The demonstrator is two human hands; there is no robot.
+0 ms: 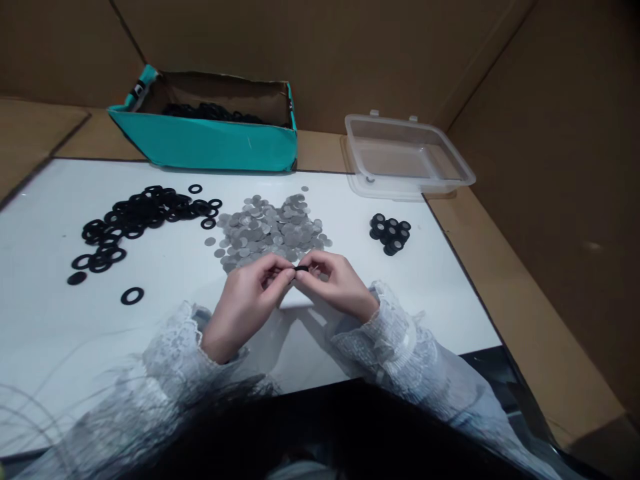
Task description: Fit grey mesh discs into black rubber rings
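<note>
Between the fingertips of both hands is a small black ring [301,268], seen almost edge-on. My left hand [255,293] pinches its left side, and my right hand [337,281] grips the other side with thumb and forefinger. Whether a disc sits inside the ring is hidden. Just beyond my fingers spreads a pile of thin grey discs [273,230]. A heap of black rings [143,210] lies to the left, with one loose ring [133,296] nearer me. Over on the right stand short stacks of black rings with grey centres [390,232].
A teal cardboard box [225,145] holding more black rings stands at the back left. At the back right is a clear plastic container [410,153]. Brown cardboard walls [350,60] surround the white table [190,353]. A white object [296,298] lies partly beneath my hands.
</note>
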